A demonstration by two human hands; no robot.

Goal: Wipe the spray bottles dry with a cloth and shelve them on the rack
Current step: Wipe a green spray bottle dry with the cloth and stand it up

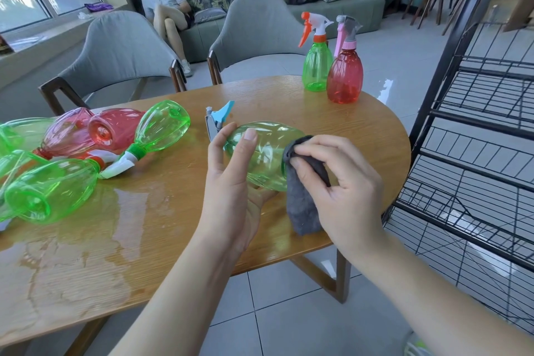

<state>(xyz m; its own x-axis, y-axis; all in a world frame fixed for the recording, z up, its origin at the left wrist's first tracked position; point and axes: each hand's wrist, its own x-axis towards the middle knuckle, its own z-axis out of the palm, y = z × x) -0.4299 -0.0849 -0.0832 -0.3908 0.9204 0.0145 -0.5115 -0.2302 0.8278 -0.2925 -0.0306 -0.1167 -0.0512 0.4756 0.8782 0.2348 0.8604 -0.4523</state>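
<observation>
Head view: left hand (231, 179) grips the green bottle (260, 153) sideways, baring its base to the right hand (341, 182), which pinches the grey cloth (303, 199) against it, presumably for drying.

Glossy clear plastic bottle (264, 153), matt grey cloth (303, 205), wet glossy wooden table (173, 211).
</observation>
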